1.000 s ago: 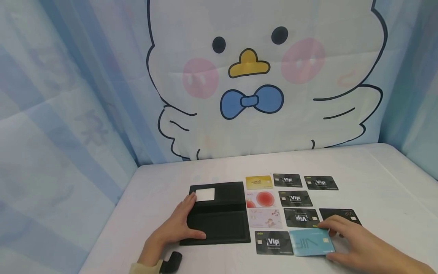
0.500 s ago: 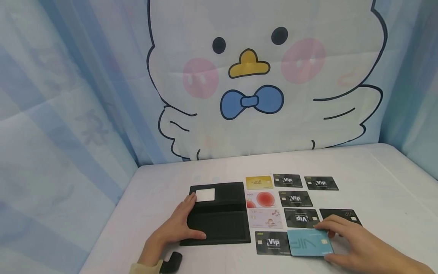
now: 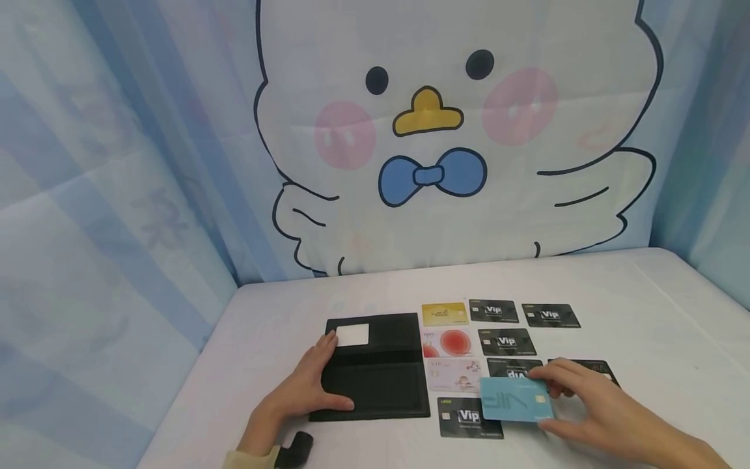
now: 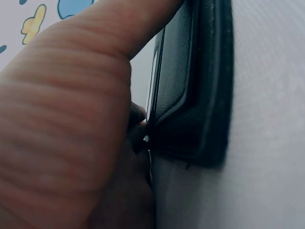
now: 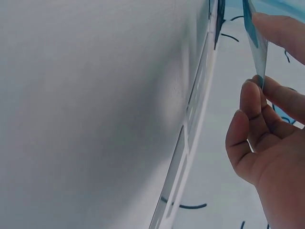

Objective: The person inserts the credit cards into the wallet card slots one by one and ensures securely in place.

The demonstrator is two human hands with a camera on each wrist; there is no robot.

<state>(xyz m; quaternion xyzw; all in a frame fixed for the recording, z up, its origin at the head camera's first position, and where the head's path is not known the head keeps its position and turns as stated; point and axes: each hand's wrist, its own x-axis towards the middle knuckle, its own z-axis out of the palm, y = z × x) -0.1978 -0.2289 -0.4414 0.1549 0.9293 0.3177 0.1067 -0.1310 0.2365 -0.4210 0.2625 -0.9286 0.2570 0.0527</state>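
My right hand (image 3: pixel 597 407) pinches a light blue VIP card (image 3: pixel 508 400) by its right end, thumb at the lower corner and fingers at the upper one. In the right wrist view the card (image 5: pixel 257 50) shows edge-on, raised off the tabletop. It overlaps a black Vip card (image 3: pixel 465 418) and the lower part of another black Vip card (image 3: pixel 506 367). My left hand (image 3: pixel 301 387) rests on the left side of an opened black wallet (image 3: pixel 381 391), thumb stretched across its lower half. A white card-like rectangle (image 3: pixel 353 335) shows in the wallet's upper half.
Right of the wallet lie a gold card (image 3: pixel 444 314), a red-and-white card (image 3: pixel 448 342) and a pink card (image 3: pixel 454 375). Several more black cards (image 3: pixel 551 315) lie beyond them. A printed curtain (image 3: pixel 433 234) hangs behind the white table (image 3: pixel 662 312).
The blue card has come up off the table and moved left and away from me, pinched in my right hand. My left hand and the wallet have stayed put.
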